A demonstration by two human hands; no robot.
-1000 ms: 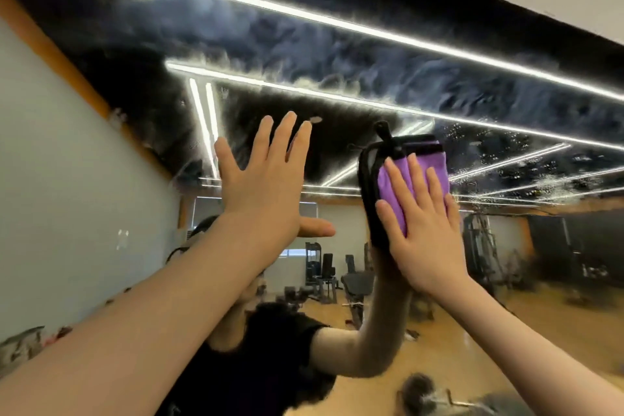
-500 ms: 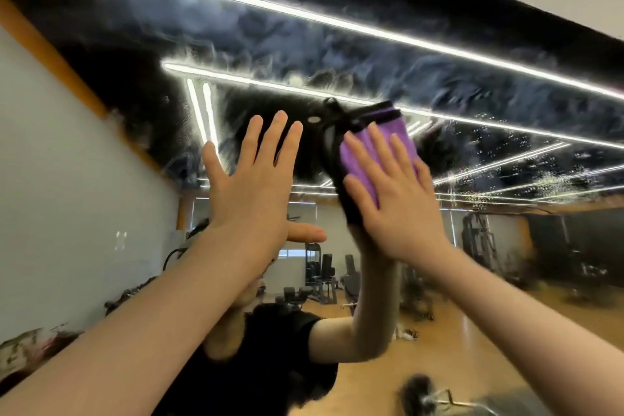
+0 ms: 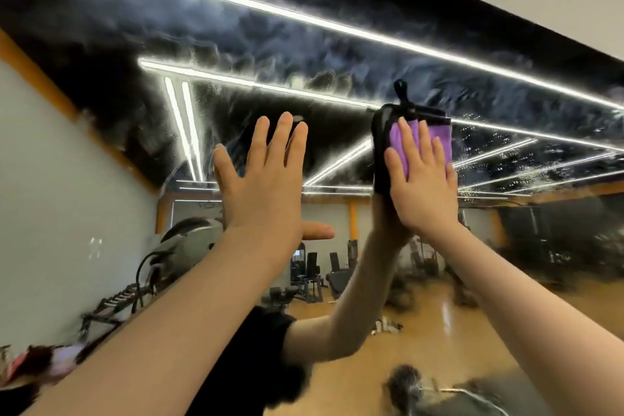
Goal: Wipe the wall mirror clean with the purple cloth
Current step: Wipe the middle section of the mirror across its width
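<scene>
Cloth (image 3: 435, 142) swept back right | right hand (image 3: 422, 182) flat, pressing it on mirror (image 3: 337, 54); left hand (image 3: 261, 186) open, braced | mid-wipe; next: smeared streaks above

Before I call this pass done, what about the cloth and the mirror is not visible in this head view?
- Purple cloth: mostly covered by the right hand; its full extent is hidden.
- Wall mirror: cut off by the frame's edges; smears show, cleaned share unknowable.
- Left hand: contact with the glass is unclear.

No text, label, brand, number or sign can be read anywhere in the view, whether near the hands or in the reflected room.
</scene>
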